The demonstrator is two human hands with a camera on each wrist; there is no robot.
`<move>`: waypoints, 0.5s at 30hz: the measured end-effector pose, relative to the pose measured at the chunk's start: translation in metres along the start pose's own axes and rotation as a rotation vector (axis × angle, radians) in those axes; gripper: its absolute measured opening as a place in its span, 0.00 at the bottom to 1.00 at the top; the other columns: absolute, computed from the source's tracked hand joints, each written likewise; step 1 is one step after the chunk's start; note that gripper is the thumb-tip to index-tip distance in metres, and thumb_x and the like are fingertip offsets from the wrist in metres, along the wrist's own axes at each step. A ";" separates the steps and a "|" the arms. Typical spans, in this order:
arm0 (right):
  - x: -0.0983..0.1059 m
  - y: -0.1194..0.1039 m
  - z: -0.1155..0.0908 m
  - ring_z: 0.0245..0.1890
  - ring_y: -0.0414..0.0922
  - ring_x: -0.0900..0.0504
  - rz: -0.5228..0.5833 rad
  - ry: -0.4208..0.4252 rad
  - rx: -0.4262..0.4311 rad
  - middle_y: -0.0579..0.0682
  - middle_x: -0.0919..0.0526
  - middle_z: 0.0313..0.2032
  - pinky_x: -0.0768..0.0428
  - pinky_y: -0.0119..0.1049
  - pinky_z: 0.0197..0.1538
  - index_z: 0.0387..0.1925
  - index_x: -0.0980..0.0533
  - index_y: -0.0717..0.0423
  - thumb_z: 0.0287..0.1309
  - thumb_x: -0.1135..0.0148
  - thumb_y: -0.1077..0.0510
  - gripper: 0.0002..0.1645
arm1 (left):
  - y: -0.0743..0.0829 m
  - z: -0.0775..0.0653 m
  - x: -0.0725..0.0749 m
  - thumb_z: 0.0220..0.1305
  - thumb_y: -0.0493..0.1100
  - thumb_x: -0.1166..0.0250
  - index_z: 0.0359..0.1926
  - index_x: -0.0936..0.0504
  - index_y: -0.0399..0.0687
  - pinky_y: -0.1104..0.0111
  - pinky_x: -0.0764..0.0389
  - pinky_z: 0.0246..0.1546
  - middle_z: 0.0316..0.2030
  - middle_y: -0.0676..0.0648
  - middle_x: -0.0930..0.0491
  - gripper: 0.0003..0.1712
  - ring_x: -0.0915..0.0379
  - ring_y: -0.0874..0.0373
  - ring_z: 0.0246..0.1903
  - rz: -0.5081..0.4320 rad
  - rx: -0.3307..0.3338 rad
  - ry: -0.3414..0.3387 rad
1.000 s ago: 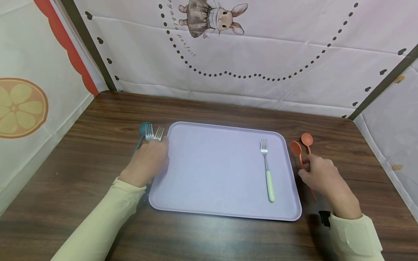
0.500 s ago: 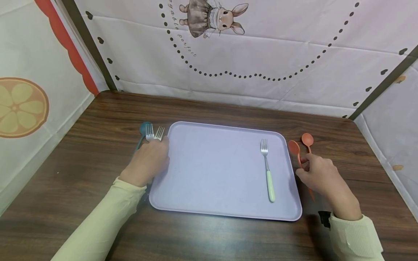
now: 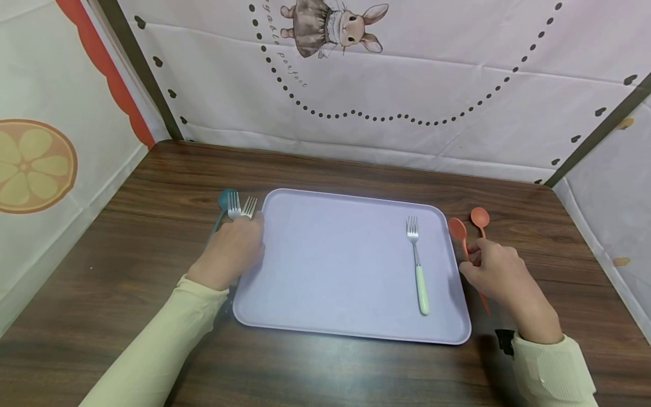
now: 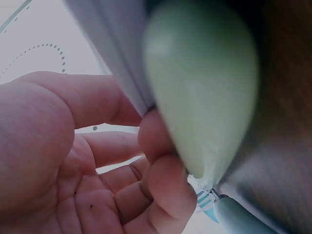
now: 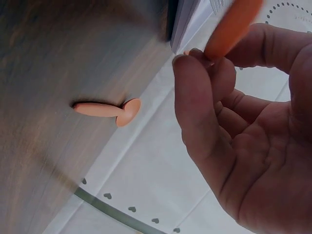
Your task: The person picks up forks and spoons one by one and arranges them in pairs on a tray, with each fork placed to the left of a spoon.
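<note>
In the head view my left hand [image 3: 229,249] is at the left edge of a lavender tray [image 3: 330,265]. It pinches a fork by its pale green handle [image 4: 200,87]; that fork's tines [image 3: 249,207] show beyond my knuckles. Beside them are a second fork's tines [image 3: 234,204] and a teal spoon [image 3: 226,199], both partly hidden by the hand. My right hand [image 3: 498,271] pinches an orange spoon [image 3: 458,229] by the handle, just right of the tray. Another orange spoon [image 5: 109,109] lies on the table past those fingers.
A fork with a light green handle [image 3: 421,291] lies on the tray's right side, tines pointing away. Brown wood table [image 3: 325,367] surrounds the tray. Printed white cloth [image 3: 432,73] rises behind and on both sides.
The orange spoon in my right hand has shifted slightly left, its bowl now close to the tray's rim. My left hand keeps the same place and grip.
</note>
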State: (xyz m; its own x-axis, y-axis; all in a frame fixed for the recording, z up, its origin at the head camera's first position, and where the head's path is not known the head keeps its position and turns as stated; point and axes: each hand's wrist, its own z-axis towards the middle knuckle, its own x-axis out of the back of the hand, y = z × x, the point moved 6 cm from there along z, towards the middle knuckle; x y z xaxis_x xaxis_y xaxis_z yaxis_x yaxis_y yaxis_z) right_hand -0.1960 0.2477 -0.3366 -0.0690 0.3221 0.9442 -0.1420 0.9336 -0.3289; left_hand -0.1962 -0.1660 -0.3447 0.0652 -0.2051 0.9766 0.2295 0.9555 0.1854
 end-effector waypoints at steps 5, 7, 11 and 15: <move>-0.001 0.000 -0.001 0.28 0.49 0.22 0.002 0.007 0.007 0.56 0.18 0.29 0.23 0.51 0.31 0.41 0.25 0.66 0.45 0.45 0.59 0.20 | 0.000 0.000 0.000 0.56 0.33 0.50 0.44 0.30 0.26 0.53 0.27 0.11 0.23 0.37 0.27 0.16 0.34 0.49 0.13 -0.001 0.003 -0.008; -0.001 -0.001 -0.001 0.28 0.49 0.22 0.002 0.005 0.008 0.56 0.18 0.29 0.23 0.51 0.32 0.41 0.26 0.66 0.45 0.46 0.58 0.20 | 0.000 0.000 0.001 0.56 0.33 0.51 0.43 0.30 0.26 0.53 0.27 0.11 0.22 0.37 0.28 0.15 0.34 0.49 0.13 -0.001 0.006 -0.011; -0.003 -0.001 0.000 0.27 0.48 0.23 0.005 -0.001 0.006 0.55 0.18 0.29 0.23 0.51 0.31 0.41 0.26 0.66 0.45 0.46 0.58 0.20 | 0.000 0.001 0.001 0.56 0.33 0.51 0.41 0.30 0.27 0.53 0.28 0.10 0.19 0.37 0.30 0.13 0.34 0.49 0.12 0.000 0.006 -0.009; -0.003 -0.002 0.000 0.27 0.48 0.23 0.007 0.008 0.005 0.56 0.19 0.29 0.23 0.50 0.30 0.41 0.26 0.66 0.46 0.46 0.58 0.20 | 0.000 0.001 0.000 0.56 0.33 0.51 0.40 0.30 0.28 0.53 0.28 0.10 0.19 0.37 0.29 0.13 0.34 0.49 0.12 0.001 0.004 -0.003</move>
State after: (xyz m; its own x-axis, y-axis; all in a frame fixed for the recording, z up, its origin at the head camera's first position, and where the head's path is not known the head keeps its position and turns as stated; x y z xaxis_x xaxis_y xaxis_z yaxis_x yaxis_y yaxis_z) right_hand -0.1957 0.2444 -0.3386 -0.0622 0.3304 0.9418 -0.1464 0.9304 -0.3361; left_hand -0.1966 -0.1656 -0.3444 0.0622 -0.2034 0.9771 0.2259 0.9565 0.1847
